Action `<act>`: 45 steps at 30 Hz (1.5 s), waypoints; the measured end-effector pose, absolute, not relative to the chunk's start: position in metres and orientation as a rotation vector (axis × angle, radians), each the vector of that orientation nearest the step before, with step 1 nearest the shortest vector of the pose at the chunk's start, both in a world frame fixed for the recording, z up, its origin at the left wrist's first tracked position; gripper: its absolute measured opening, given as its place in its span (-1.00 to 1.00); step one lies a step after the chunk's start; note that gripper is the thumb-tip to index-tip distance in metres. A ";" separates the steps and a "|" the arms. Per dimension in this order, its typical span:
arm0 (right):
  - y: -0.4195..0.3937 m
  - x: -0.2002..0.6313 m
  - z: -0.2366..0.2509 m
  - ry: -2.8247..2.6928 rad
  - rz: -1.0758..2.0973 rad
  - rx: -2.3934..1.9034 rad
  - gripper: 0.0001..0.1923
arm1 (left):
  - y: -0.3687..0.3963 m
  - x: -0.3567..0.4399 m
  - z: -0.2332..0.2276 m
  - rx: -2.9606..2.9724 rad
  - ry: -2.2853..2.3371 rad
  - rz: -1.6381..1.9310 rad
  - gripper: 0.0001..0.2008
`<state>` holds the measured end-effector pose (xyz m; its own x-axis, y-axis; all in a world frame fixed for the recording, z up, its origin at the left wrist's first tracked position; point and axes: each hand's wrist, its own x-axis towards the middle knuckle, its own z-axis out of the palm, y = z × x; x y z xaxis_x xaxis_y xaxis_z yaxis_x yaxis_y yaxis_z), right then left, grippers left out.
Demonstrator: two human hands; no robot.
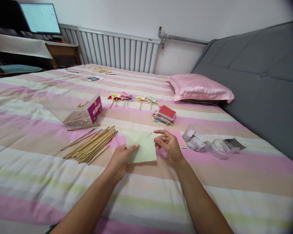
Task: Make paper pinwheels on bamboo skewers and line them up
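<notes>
A pale green square of paper [143, 151] is in my left hand [123, 159], gripped at its left side with the thumb lying on top. A small dark mark shows in the paper by the thumb tip, and a short slit-like line runs near its upper right corner. My right hand [168, 143] is at the paper's right edge, fingers bent and apart, the index finger reaching toward the corner. Whether its fingertips touch the paper is hard to see. Pink paper [178, 138] lies partly hidden behind this hand.
Left are thin wooden sticks [94, 146] and a clear plastic box [74, 112] holding more. Several paper pinwheels [141, 98] lie beyond, beside a stack of coloured paper [164, 115]. Clear round containers [196, 139] sit right; a pink pillow [200, 87] lies behind on the striped bed.
</notes>
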<state>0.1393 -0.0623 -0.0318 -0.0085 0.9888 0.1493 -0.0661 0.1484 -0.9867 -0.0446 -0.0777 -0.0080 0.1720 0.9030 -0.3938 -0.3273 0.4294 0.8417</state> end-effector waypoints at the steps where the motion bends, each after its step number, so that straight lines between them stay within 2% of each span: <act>1: -0.062 0.139 -0.032 -1.242 1.142 -1.046 -0.59 | -0.078 -0.045 -0.008 0.683 1.049 0.976 -0.67; 16: -0.063 0.138 -0.033 -1.237 1.181 -1.029 -0.59 | -0.082 -0.043 -0.010 0.759 1.036 0.908 -0.62; 23: -0.066 0.136 -0.034 -1.191 1.282 -1.054 -0.75 | -0.085 -0.043 -0.012 0.813 1.094 0.819 -0.67; 32: -0.060 0.137 -0.041 -1.038 1.214 -1.037 -0.78 | -0.084 -0.044 -0.011 0.855 1.023 0.840 -0.67; 45: -0.057 0.139 -0.041 -0.852 1.079 -1.043 -0.77 | -0.079 -0.045 -0.010 0.839 1.088 0.852 -0.83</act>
<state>0.1387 -0.0565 -0.0410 0.2673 0.9622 0.0518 -0.2733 0.1272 -0.9535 -0.0449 -0.0792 -0.0102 0.2362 0.8916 -0.3863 -0.1612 0.4280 0.8893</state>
